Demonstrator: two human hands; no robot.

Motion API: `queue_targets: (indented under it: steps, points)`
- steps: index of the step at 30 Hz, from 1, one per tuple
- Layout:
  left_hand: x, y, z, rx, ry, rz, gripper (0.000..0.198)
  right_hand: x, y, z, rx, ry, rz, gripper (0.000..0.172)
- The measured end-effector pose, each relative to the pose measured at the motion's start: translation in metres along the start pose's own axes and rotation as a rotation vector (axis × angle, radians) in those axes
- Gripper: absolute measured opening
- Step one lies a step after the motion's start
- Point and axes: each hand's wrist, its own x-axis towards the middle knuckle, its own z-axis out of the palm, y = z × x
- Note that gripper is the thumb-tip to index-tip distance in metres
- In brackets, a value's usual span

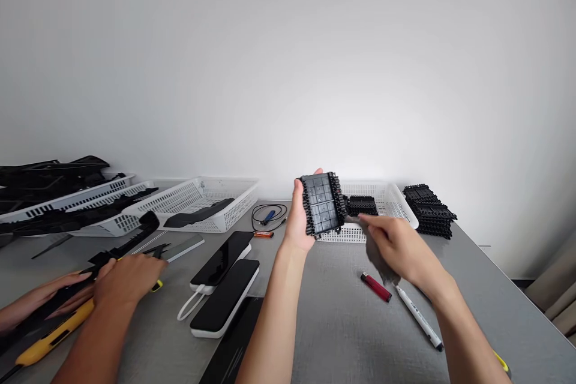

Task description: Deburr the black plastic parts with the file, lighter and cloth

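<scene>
My left hand holds up a black plastic part, a squarish block with a gridded face and rows of small teeth along its sides. The face is turned toward me. Close to the block's lower right corner is my right hand, its fingers closed in a pinch with the index finger stretched toward the block. A thin greyish tip shows by those fingertips, too small and blurred to name. Behind the block stands a white basket with similar black parts in it.
More toothed black parts are stacked at the right. A red lighter and white marker lie below my right hand. Phones lie left of my arm. A co-worker's hands work beside a yellow tool at the left.
</scene>
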Motion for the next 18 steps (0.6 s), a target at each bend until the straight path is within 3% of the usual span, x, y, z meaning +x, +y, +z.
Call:
queue_targets:
  steps: [3, 6, 9, 12, 18]
  points:
    - [0.001, -0.008, 0.0, 0.076, -0.074, -0.082, 0.062, 0.004, 0.002, -0.002, 0.068, 0.327, 0.093, 0.047]
    - [0.0, -0.018, 0.001, 0.13, -0.156, -0.146, 0.064, 0.009, -0.003, 0.008, 0.068, 0.469, 0.006, 0.047]
    - [-0.004, -0.027, 0.003, 0.212, -0.174, -0.126, 0.062, 0.012, -0.009, 0.025, -0.045, 0.411, -0.024, 0.048]
    - [-0.008, -0.034, 0.006, 0.302, -0.166, -0.06, 0.055, 0.014, -0.011, 0.037, -0.204, 0.274, 0.046, 0.051]
    - [-0.004, -0.037, 0.003, 0.266, -0.085, -0.073, 0.055, 0.012, -0.02, 0.039, -0.32, 0.06, 0.137, 0.059]
